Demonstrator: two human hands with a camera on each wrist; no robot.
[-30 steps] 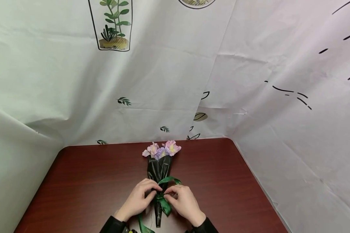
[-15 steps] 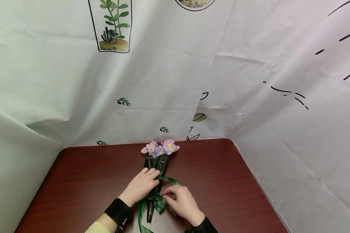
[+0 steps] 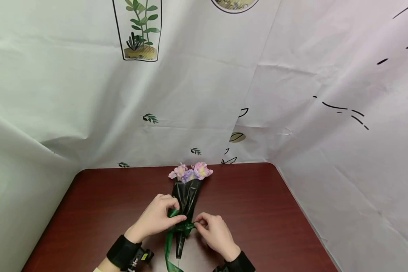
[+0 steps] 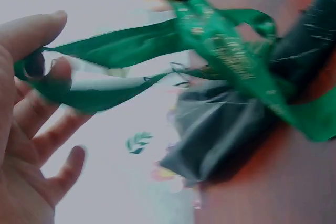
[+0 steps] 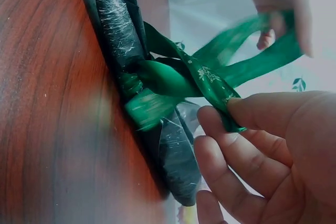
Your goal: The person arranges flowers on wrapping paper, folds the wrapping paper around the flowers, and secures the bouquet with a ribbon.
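Observation:
A small bouquet lies on the table in the head view, with pink and lilac flowers (image 3: 201,171) in a black wrapper (image 3: 189,192). Green ribbon (image 3: 184,227) is wound around its narrow lower part. My left hand (image 3: 153,217), on the left of the wrapper, holds a ribbon loop (image 4: 131,45) stretched over its curled index finger, the other fingers spread. On the right side, my right hand (image 3: 217,235) pinches a length of ribbon (image 5: 212,85) with gold print between thumb and index finger. A long ribbon tail (image 3: 168,249) hangs toward the front edge.
The reddish-brown table (image 3: 258,215) extends around the bouquet. Behind it and along both sides hangs a white printed cloth (image 3: 204,94). Black bands with cameras (image 3: 124,252) sit on my wrists.
My left hand has gone from pinching near the knot, to reaching over the wrapper, to holding a ribbon loop left of it. The ribbon that arched to the right is now drawn left.

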